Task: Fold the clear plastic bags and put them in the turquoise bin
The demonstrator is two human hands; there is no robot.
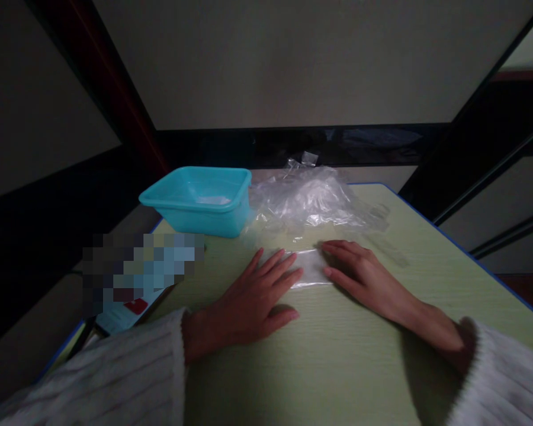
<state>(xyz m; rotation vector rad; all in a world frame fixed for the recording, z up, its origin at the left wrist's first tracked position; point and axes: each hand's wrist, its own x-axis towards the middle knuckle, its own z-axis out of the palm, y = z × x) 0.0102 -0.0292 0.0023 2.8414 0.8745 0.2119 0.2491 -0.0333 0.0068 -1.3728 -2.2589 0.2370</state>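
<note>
- Plastic bag, clear and flat, lies on the table.
- I have the left hand spread open, fingers across the bag's left end.
- My right hand is loosely open, fingertips at its right end.
- Crumpled clear wrappings heap behind, beside a turquoise basin.

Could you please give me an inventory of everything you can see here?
table: 1, pale green with blue edging, beneath the hands
basin: 1, turquoise, far left part of the table
loose plastic pile: pieces uncountable, transparent, right of the basin
flat plastic piece: 1, transparent, between the hands
pixelated object: apparently 1, light blue with a red patch, table's left side
back panel: 1, grey-beige, behind the table
dark band: 1, black, below the back panel
dark red strip: 1, upper left
sleeves: 2, whitish-grey, lower corners
left hand: 1, bare, flat plastic's left end
right hand: 1, bare, its right end
</note>
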